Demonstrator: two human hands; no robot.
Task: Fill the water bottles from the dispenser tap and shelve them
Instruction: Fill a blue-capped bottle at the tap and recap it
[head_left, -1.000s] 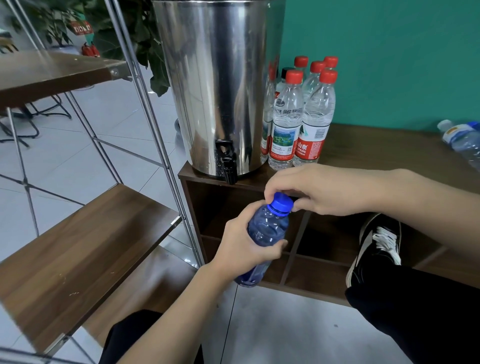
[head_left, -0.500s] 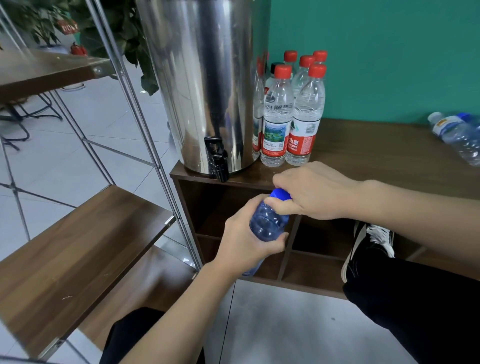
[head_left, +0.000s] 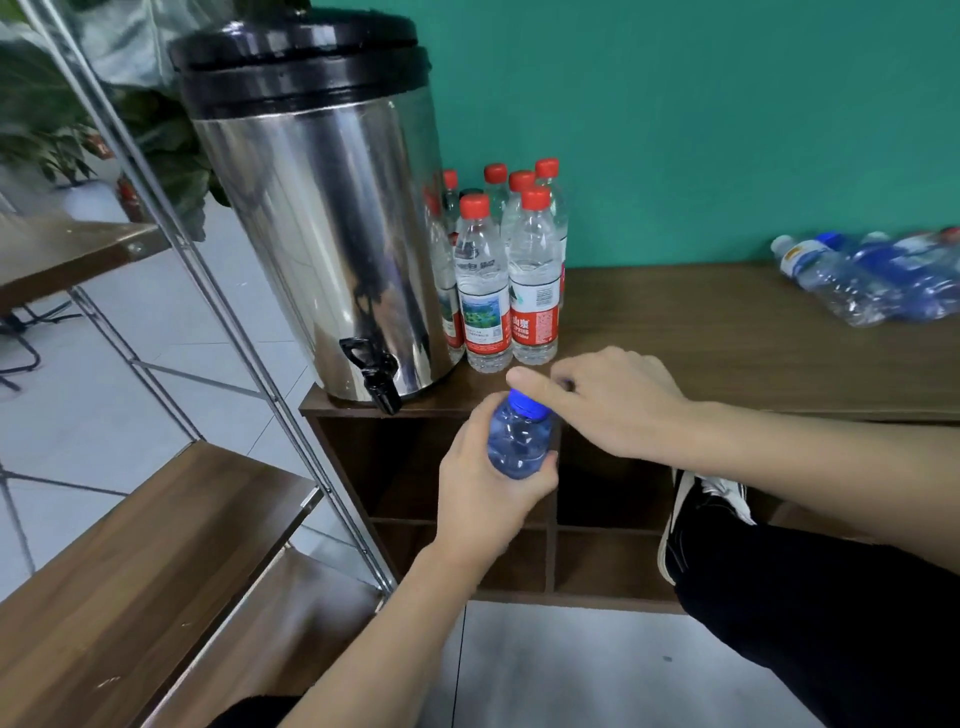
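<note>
My left hand (head_left: 488, 499) grips a small blue-tinted bottle (head_left: 519, 441) around its body, in front of the wooden cabinet (head_left: 727, 374). Its blue cap (head_left: 527, 402) is pinched by the fingers of my right hand (head_left: 608, 410), which reaches in from the right. A steel dispenser (head_left: 322, 249) with a black lid stands on the cabinet's left corner. The dispenser's black tap (head_left: 376, 376) juts over the cabinet edge, up and to the left of the bottle.
Several red-capped bottles (head_left: 506, 280) stand beside the dispenser against the green wall. Several blue bottles (head_left: 872, 275) lie on the cabinet top at far right. A metal-framed rack with wooden shelves (head_left: 130, 561) fills the left. My knee and a shoe (head_left: 696, 514) sit at lower right.
The view has tilted up, so the dispenser's lid now shows. Both hands stay on the bottle; my right hand's fingers have shifted around the cap.
</note>
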